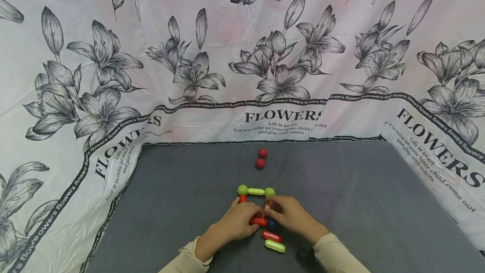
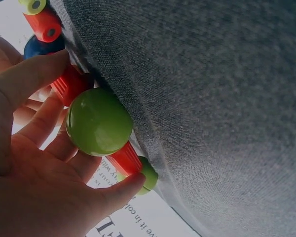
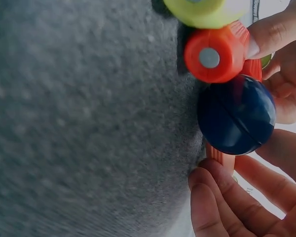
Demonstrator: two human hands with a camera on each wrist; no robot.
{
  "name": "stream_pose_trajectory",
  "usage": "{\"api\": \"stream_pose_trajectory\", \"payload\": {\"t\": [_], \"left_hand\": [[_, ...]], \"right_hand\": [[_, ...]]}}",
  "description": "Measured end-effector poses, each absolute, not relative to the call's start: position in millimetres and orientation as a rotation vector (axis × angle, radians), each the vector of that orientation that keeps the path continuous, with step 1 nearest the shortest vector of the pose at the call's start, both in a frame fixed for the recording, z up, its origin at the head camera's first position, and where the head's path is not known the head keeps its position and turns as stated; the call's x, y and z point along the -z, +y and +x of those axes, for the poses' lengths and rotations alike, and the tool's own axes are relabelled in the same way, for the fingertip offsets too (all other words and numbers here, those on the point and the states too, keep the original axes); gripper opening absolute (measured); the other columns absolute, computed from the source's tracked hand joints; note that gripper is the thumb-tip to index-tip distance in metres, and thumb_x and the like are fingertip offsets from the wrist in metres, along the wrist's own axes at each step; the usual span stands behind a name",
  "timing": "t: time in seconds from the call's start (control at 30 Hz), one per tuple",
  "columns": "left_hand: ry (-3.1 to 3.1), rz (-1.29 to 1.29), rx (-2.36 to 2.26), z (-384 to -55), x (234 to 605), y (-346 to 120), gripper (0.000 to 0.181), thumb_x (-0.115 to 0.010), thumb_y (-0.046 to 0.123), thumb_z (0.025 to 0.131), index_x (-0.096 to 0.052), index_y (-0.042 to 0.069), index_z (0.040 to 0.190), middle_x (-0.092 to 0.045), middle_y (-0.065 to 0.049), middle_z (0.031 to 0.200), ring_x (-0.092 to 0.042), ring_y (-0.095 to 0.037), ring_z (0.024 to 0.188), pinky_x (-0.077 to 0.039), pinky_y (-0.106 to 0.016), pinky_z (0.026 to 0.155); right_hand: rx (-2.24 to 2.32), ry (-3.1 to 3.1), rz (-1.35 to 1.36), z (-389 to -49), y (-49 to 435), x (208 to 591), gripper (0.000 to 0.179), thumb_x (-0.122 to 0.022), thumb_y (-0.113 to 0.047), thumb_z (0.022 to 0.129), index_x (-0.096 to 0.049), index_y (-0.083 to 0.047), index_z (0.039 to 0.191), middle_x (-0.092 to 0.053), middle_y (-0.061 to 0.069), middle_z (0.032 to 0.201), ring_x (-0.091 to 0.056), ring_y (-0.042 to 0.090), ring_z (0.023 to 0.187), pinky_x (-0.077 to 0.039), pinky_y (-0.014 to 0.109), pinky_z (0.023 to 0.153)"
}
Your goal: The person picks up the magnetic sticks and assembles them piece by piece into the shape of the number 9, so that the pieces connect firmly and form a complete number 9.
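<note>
Magnetic rods and balls form a frame on the grey table. My left hand [image 1: 239, 221] pinches a red rod [image 1: 259, 221], thumb near and fingers behind; it joins a dark blue ball [image 1: 271, 223]. In the left wrist view, a large green ball [image 2: 98, 122] sits at that rod's other end, beside the palm. My right hand [image 1: 294, 217] grips an orange rod [image 3: 221, 160] running from the blue ball toward a far green ball [image 1: 269, 191]. A light green rod [image 1: 256, 191] links it with another green ball [image 1: 242, 190]. Down the left side runs a red rod [image 1: 243, 199].
A loose red rod [image 1: 271, 236] and a yellow-green rod [image 1: 275, 246] lie in front of the frame, close to both hands. Two red balls [image 1: 259, 163] lie farther back. Flower-printed cloth [image 1: 212, 125] borders the table [image 1: 182, 180].
</note>
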State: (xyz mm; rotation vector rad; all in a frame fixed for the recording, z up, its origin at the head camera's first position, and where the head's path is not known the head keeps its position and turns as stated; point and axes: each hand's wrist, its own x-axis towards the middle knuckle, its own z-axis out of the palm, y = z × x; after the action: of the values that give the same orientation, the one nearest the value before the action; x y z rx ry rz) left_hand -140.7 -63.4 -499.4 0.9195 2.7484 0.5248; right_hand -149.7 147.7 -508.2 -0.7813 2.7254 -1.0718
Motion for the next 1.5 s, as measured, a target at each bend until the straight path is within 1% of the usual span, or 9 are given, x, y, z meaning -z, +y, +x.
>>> {"api": "stream_pose_trajectory", "payload": {"t": [0.27,0.4,0.73,0.93,1.07,1.27,1.5], "left_hand": [[2.744,0.914,-0.522,-140.8,499.8,-63.7,0.02,-0.078,0.024,0.085,-0.071,0.026,0.104,-0.064,0.015,0.088,-0.056,-0.001,0.085,-0.036,-0.057,0.109],[2.746,0.92,-0.522,-140.8,499.7,-63.6,0.02,-0.078,0.023,0.085,-0.071,0.026,0.104,-0.065,0.014,0.089,-0.056,-0.001,0.083,-0.037,-0.056,0.108],[2.741,0.925,-0.538,-140.9,500.3,-64.4,0.021,-0.078,0.022,0.085,-0.071,0.026,0.104,-0.065,0.014,0.089,-0.056,-0.001,0.083,-0.036,-0.059,0.11],[2.741,0.92,-0.533,-141.5,500.7,-64.3,0.02,-0.078,0.022,0.085,-0.071,0.026,0.104,-0.062,0.015,0.086,-0.054,-0.001,0.08,-0.036,-0.059,0.11],[2.738,0.913,-0.532,-141.3,501.2,-64.4,0.02,-0.078,0.023,0.086,-0.071,0.026,0.104,-0.062,0.015,0.085,-0.056,-0.002,0.082,-0.035,-0.06,0.111],[2.729,0.905,-0.535,-140.2,500.2,-64.1,0.02,-0.078,0.023,0.085,-0.07,0.026,0.103,-0.062,0.015,0.086,-0.059,-0.002,0.087,-0.034,-0.063,0.113],[2.728,0.906,-0.547,-139.9,499.7,-63.8,0.019,-0.078,0.022,0.085,-0.07,0.026,0.101,-0.061,0.015,0.085,-0.058,-0.002,0.086,-0.034,-0.063,0.113]], "right_hand": [[0.937,2.722,-0.828,-157.5,143.2,503.4,0.027,-0.066,-0.021,0.096,-0.069,-0.002,0.117,-0.064,-0.007,0.08,-0.05,-0.004,0.067,-0.045,0.02,0.063],[0.897,2.709,-0.828,-159.3,141.5,503.4,0.027,-0.064,-0.019,0.097,-0.069,-0.002,0.117,-0.063,-0.008,0.079,-0.049,-0.002,0.067,-0.043,0.02,0.062],[0.901,2.704,-0.828,-158.3,138.5,504.2,0.021,-0.063,-0.015,0.096,-0.069,-0.003,0.113,-0.06,-0.008,0.075,-0.046,-0.002,0.063,-0.042,0.02,0.06],[0.912,2.696,-0.809,-159.7,138.1,504.4,0.02,-0.062,-0.015,0.097,-0.068,-0.004,0.112,-0.059,-0.008,0.074,-0.046,-0.002,0.061,-0.041,0.02,0.058],[0.924,2.699,-0.791,-158.8,138.5,503.9,0.019,-0.062,-0.016,0.098,-0.068,-0.006,0.113,-0.06,-0.008,0.075,-0.047,-0.002,0.061,-0.042,0.02,0.057],[0.988,2.716,-0.782,-156.3,140.5,505.7,0.019,-0.065,-0.02,0.097,-0.067,-0.007,0.111,-0.062,-0.007,0.077,-0.049,-0.003,0.062,-0.043,0.019,0.057],[1.01,2.789,-0.732,-153.2,140.2,507.9,0.021,-0.07,-0.019,0.092,-0.067,-0.009,0.11,-0.059,-0.008,0.072,-0.047,-0.004,0.058,-0.041,0.019,0.054]]}}
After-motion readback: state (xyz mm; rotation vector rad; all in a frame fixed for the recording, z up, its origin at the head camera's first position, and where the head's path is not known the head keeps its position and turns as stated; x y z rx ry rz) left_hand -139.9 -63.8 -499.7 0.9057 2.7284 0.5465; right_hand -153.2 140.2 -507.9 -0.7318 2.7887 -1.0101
